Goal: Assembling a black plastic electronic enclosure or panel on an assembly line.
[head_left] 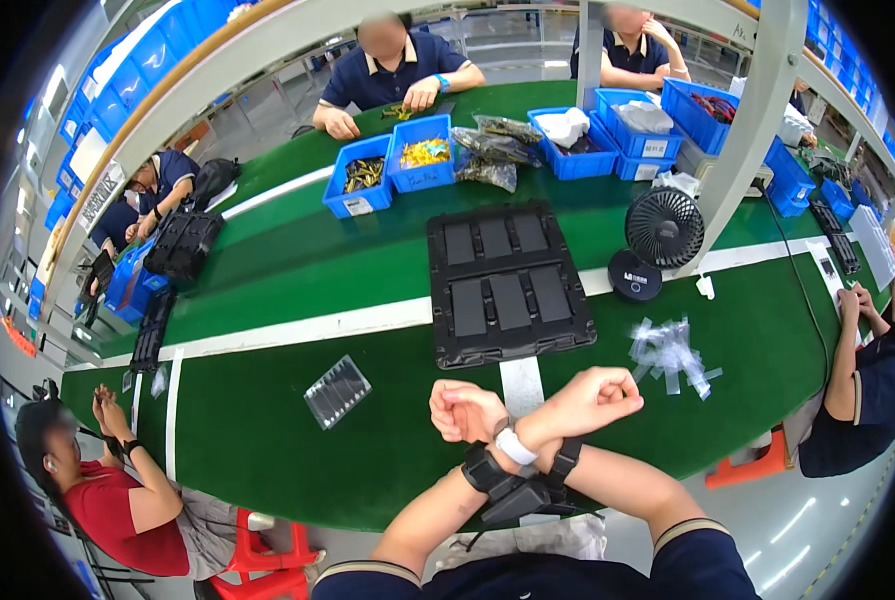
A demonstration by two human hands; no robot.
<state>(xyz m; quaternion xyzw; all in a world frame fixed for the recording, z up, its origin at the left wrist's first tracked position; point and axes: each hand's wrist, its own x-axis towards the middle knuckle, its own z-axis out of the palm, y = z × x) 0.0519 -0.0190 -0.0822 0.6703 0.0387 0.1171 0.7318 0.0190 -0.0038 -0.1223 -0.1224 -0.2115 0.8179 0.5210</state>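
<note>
My forearms cross at the wrists just above the near edge of the green table. My left hand (590,402), past the crossing on the right side, is curled into a loose fist with nothing seen in it. On the left side of the crossing, my right hand (466,410) also has its fingers curled in, with nothing visible in them. A white wristband (515,446) and black straps circle my wrists. Just beyond the hands lies a black plastic case (509,283) with rectangular panels. Clear plastic strips (672,352) lie in a pile to the right.
A clear sheet with small strips (338,392) lies at left. A black fan (664,228) stands beside a metal post (750,130). Blue bins (420,178) of small parts and bagged parts (498,150) line the far side. Several co-workers sit around the table.
</note>
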